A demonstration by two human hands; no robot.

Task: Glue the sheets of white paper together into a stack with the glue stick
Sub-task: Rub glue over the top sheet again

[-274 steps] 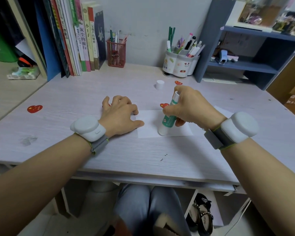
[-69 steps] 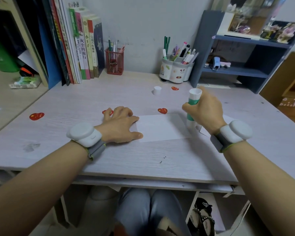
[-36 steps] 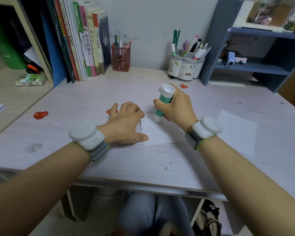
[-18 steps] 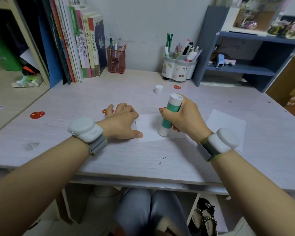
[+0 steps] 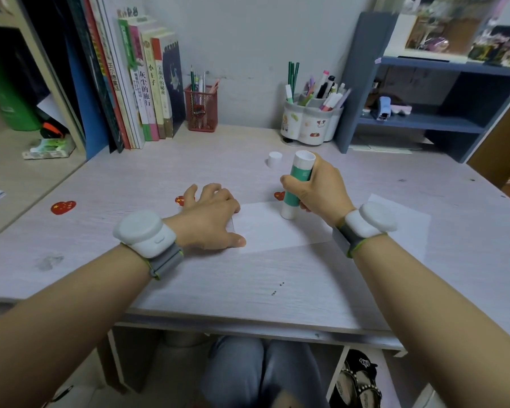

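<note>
Glue stick is upright, glue end down on the white sheet, gripped in the right hand, fingers wrapped round the green barrel w/ thumb on the near-left side. Left hand lies flat, fingers spread & pressing the sheet's left edge to the surface. Sheet lies between the two sets of fingers. A second white sheet lies just right of the right wrist, partly hidden by it.

Step in hand, as I read it: spreading glue. To do it well: keep the stick near vertical, light even pressure, strokes running away from the left fingers so the paper doesn't buckle. Cover edges & corners. Can't tell how much is coated; no glue visible. Then lay the second sheet on square.

White cap stands beyond the right fingers, apart from the stick. Red heart stickers sit on the surface, one far left, one peeking past the left fingertips. Along the back wall: row of books, red mesh pen cup, white pen holder. Blue shelf unit stands back right.
</note>
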